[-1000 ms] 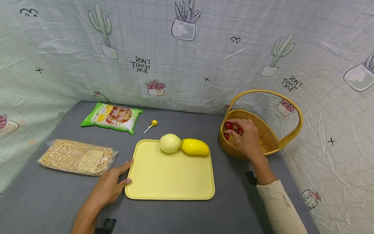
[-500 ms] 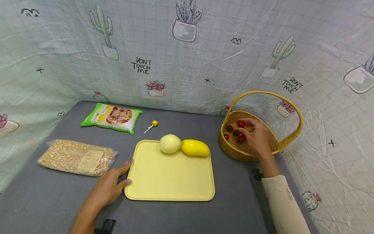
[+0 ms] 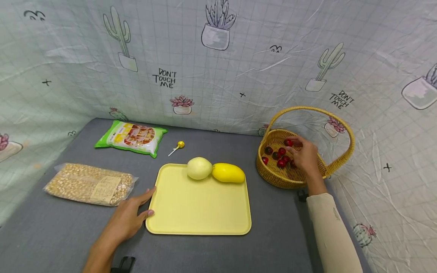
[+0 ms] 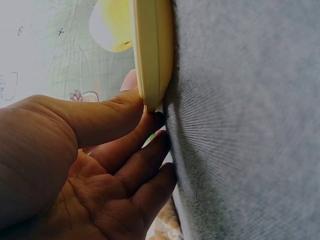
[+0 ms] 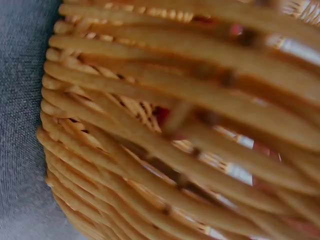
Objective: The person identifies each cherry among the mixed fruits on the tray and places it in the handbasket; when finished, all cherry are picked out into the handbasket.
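My right hand (image 3: 304, 154) reaches into the wicker basket (image 3: 273, 178) and pinches a shiny red cherry (image 3: 288, 142) between thumb and fingertips. Below and left of it, several dark red cherries (image 3: 281, 163) lie on the basket's floor. Only the woven side of the basket shows in the right wrist view, hiding that hand. My left hand (image 3: 128, 216) touches the left edge of the yellow tray (image 3: 198, 212), thumb and forefinger extended. In the left wrist view, the thumb (image 4: 110, 117) meets the tray's rim at its corner. A pale green round fruit (image 3: 199, 168) and a yellow mango (image 3: 228, 173) sit along the tray's far edge.
A clear bag of corn kernels (image 3: 88, 184) lies left of the tray. Behind are a green-and-white food packet (image 3: 133, 137) and a yellow lollipop (image 3: 180, 144). The basket's tall handle (image 3: 348, 140) arches over its opening. Patterned cloth (image 3: 218, 76) hangs behind the grey table.
My right hand has moved right and slightly back inside the basket with a cherry in its fingertips, uncovering more cherries. The left hand and tray have stayed put.
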`<state>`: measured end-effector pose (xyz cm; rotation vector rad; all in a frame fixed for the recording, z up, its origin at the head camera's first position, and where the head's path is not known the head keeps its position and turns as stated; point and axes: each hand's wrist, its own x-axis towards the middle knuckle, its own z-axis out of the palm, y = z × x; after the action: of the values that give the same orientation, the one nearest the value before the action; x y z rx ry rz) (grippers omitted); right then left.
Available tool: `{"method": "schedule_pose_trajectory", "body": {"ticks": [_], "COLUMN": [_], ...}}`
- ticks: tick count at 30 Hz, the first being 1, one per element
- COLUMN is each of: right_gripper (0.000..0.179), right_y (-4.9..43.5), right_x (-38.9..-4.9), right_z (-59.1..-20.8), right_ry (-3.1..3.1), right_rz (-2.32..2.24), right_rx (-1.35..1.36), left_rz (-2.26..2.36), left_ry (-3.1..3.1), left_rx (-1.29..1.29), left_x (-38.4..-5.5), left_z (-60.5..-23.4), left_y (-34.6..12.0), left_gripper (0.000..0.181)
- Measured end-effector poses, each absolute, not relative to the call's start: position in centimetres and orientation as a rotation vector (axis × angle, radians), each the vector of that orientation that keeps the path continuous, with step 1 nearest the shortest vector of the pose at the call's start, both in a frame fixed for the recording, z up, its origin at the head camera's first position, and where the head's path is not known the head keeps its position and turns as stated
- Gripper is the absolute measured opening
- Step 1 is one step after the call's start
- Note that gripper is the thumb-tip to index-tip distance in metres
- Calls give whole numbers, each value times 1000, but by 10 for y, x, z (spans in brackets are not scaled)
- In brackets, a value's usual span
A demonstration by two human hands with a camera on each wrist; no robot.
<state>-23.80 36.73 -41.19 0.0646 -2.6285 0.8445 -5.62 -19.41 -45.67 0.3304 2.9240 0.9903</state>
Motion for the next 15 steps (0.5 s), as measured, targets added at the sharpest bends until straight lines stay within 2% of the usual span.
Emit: {"method": "schedule_pose_trajectory", "body": {"ticks": [15], "right_gripper": [33], "right_y": [379], "right_x": [-251], "right_z": [-428], "right_ry": [-2662], "right_rz": [840], "right_rx": [-159], "left_rz": [995], "left_ry": [2928], "left_rx": [329], "left_x": [-54], "left_z": [-457], "left_y": [-193], "left_gripper": [75]}}
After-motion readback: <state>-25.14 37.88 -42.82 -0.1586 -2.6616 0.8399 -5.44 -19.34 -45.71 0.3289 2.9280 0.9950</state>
